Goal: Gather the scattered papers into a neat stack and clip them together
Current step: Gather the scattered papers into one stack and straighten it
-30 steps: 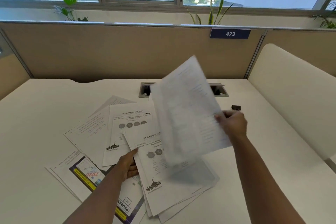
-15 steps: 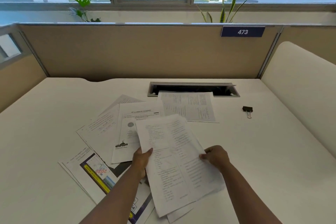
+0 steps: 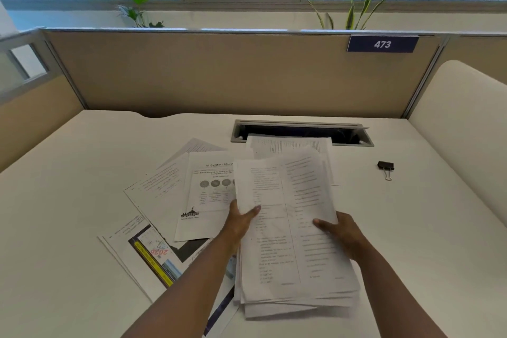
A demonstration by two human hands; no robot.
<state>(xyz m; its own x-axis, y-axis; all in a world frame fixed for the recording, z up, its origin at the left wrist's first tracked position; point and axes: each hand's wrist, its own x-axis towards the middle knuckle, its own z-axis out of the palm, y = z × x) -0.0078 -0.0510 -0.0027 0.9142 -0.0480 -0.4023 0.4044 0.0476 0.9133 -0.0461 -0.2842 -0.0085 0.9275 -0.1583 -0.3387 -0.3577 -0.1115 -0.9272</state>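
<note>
A bundle of printed sheets [image 3: 290,228] is lifted off the desk in front of me, its edges uneven. My left hand [image 3: 241,221] grips its left edge with the thumb on top. My right hand [image 3: 340,233] grips its right edge the same way. More loose papers lie flat to the left: a sheet with round pictures and a logo [image 3: 203,200], a handwritten-looking sheet [image 3: 159,184] and a colourful brochure page [image 3: 153,255]. Another printed sheet [image 3: 288,145] lies behind the bundle. A black binder clip [image 3: 385,167] sits alone on the desk to the right.
The white desk [image 3: 68,200] is closed in by beige partition walls [image 3: 219,74] at the back and sides. A cable slot [image 3: 301,132] is cut into the desk at the back. A cream padded panel [image 3: 461,129] curves along the right side.
One second ago my right hand swung a single sheet through the air. That sheet then came down on the pile, and now both hands hold the bundle, raised and turned straighter.
</note>
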